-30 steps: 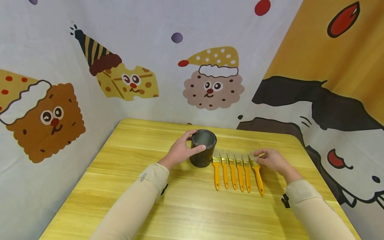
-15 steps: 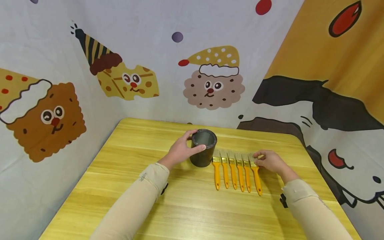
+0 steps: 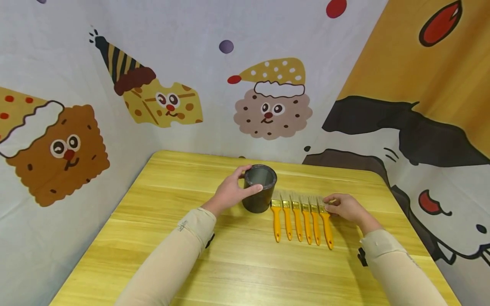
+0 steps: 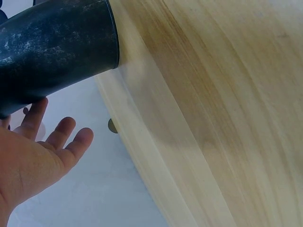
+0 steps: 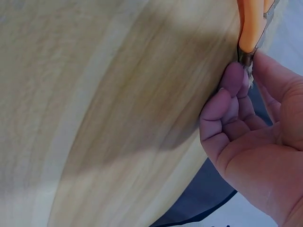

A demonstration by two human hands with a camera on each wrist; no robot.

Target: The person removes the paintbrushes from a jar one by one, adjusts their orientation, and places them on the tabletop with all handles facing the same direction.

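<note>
A dark, open-topped cylindrical pot stands upright on the table. My left hand holds it near the rim, thumb at the front and fingers on the far side; the left wrist view shows a fingertip against the worn pot wall. To the pot's right, several paintbrushes with yellow-orange handles lie side by side, bristles pointing away from me. My right hand pinches the rightmost paintbrush around its metal ferrule and bristles. In the right wrist view, thumb and fingers meet at that brush's neck, below the orange handle.
The wood-grain table ends at a back edge just behind the pot. White and orange cartoon-printed cloth hangs around the back and sides. Dark straps with small black parts sit at both wrists.
My right hand has slid the rightmost paintbrush slightly left, up against the row, and its handle has swung a little left. The left hand and pot have stayed put.
</note>
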